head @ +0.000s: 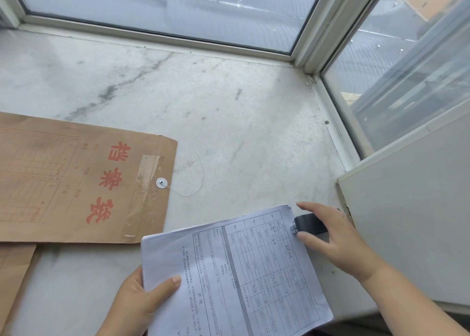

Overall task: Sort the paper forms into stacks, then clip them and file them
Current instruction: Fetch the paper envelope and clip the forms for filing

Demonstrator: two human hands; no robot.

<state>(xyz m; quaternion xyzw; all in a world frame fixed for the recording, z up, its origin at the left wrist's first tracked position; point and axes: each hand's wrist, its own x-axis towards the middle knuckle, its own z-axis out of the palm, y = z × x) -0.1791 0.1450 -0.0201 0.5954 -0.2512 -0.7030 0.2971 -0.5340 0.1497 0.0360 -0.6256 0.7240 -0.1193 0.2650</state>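
Fingers (pixel 309 239) of our right hand (pixel 335 236) curl around a small dark stapler (pixel 306 225), forefinger stretched over its top and the others below it, and its metal mouth sits right at the top corner of the paper forms (pixel 236 267). Our left hand (pixel 137 302) pinches the stack at its lower left edge, thumb flat on the top sheet and the remaining fingers hidden underneath, holding the sheets tilted just above the marble counter (pixel 229 122). We judge the sorting of this stack finished and the clipping step in hand. Whether the corner is already inside the mouth we cannot tell. Next we need the corner pushed fully in, the sheets kept square by the left hand, then a firm squeeze. Filing waits: the brown envelope (pixel 76 183) lies flat to the left, near the stack, its string (pixel 198 175) loose on the counter.
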